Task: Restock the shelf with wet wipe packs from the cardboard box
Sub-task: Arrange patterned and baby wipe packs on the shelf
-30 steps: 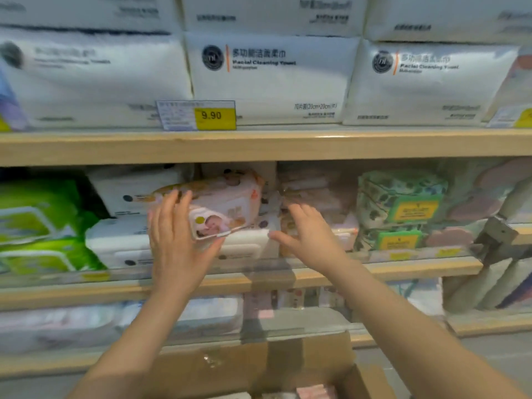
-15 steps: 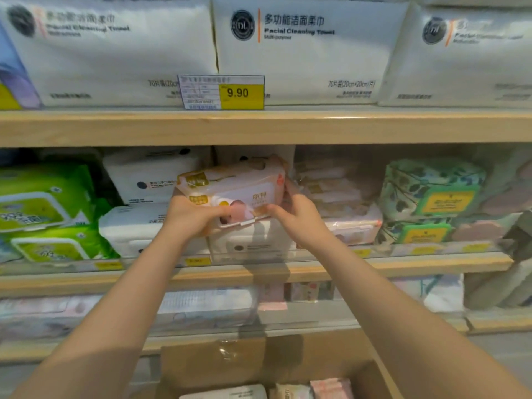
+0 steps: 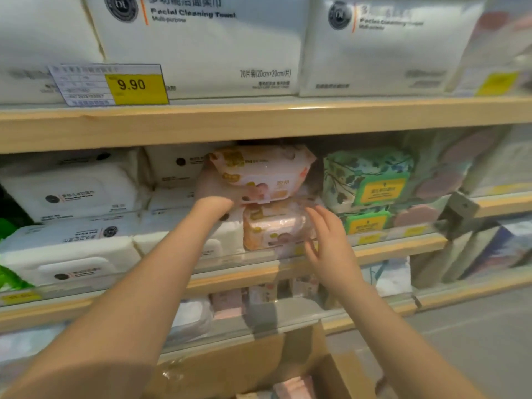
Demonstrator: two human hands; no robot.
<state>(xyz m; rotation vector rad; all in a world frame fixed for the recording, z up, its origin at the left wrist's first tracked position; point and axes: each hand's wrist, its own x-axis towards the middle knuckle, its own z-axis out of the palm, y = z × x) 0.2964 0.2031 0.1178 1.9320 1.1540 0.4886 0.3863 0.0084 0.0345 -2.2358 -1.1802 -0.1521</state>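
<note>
A pink wet wipe pack (image 3: 263,174) lies on top of another pink pack (image 3: 275,227) on the middle shelf (image 3: 397,247). My left hand (image 3: 211,187) grips the top pack at its left end, with the fingers hidden behind it. In front of the lower pack, my right hand (image 3: 326,239) hovers with fingers spread, holding nothing. The cardboard box (image 3: 239,367) sits open at the bottom, and more pink packs (image 3: 293,388) show inside it.
White wipe packs (image 3: 74,191) fill the shelf to the left, green floral packs (image 3: 368,180) to the right. Large white facial towel packs (image 3: 201,44) and a 9.90 price tag (image 3: 115,84) sit on the upper shelf. A clear lip runs along each shelf front.
The pink pack has moved right onto the stack of pink packs. My right hand has let go of it and dropped lower. The view has shifted closer and right.
</note>
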